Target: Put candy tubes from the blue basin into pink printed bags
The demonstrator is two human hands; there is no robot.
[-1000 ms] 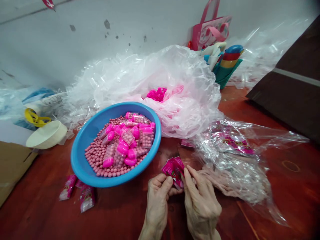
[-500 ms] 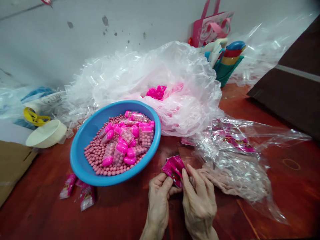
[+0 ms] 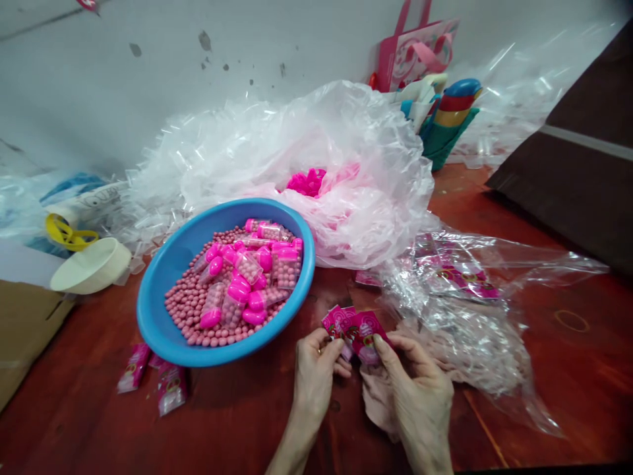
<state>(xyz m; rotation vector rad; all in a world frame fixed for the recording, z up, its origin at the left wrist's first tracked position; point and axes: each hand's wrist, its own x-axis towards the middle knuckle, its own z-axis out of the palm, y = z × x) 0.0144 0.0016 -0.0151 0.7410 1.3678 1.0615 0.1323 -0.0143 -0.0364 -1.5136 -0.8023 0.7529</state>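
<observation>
My left hand (image 3: 316, 369) is closed on a few small pink printed labels (image 3: 337, 321), pinched between thumb and fingers. Another pink label (image 3: 366, 335) is gripped at its right edge by my right hand (image 3: 420, 389), overlapping the left hand's labels. Just left of my hands stands a blue basin (image 3: 148, 323) of small pink beads (image 3: 185, 307). On the beads lie several clear bottles with pink caps (image 3: 242, 287), filled with beads. Beneath my right hand is a crumpled beige cloth (image 3: 378, 396).
Clear plastic bags with more pink labels (image 3: 465, 280) lie to the right. Behind the basin is a big translucent bag (image 3: 366, 224) with pink pieces inside. Several pink packets (image 3: 172, 389) lie front left, near a white bowl (image 3: 91, 267) and cardboard (image 3: 24, 336). A dark box (image 3: 578, 158) stands at right.
My right hand has moved slightly right and turned, drawing a label apart from those in my left hand. The labels are now fanned out, and more of the beige cloth shows under my right hand.
</observation>
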